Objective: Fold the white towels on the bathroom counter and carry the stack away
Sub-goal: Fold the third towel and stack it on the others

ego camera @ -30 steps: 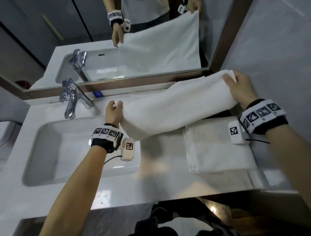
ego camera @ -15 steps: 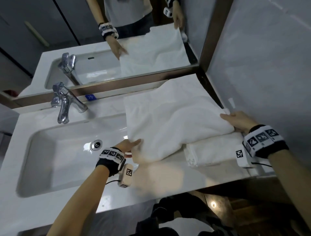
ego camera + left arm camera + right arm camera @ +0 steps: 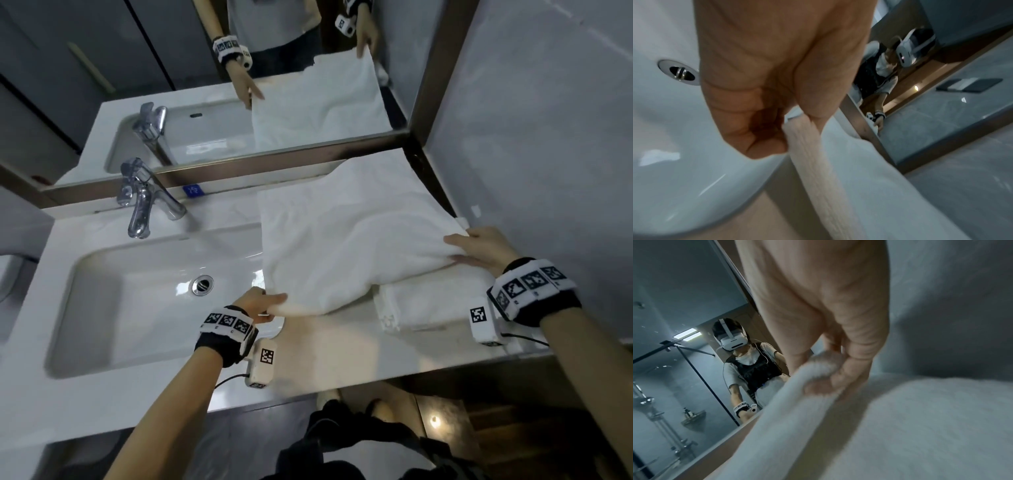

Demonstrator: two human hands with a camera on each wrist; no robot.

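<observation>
A large white towel is spread over the right part of the white counter, its far edge up against the mirror frame. My left hand pinches its near left corner beside the basin; the wrist view shows thumb and fingers closed on that towel edge. My right hand grips the near right corner, with the towel bunched between its fingers. Under the towel's near right part lies a folded white towel, partly covered.
The basin with its drain fills the counter's left half. A chrome tap stands behind it. A mirror runs along the back and a grey wall closes the right side. The counter's front edge is just below my wrists.
Both hands have brought the towel down from the air and toward me, laying it over the counter and the folded towel. In the last half second they moved only slightly.
</observation>
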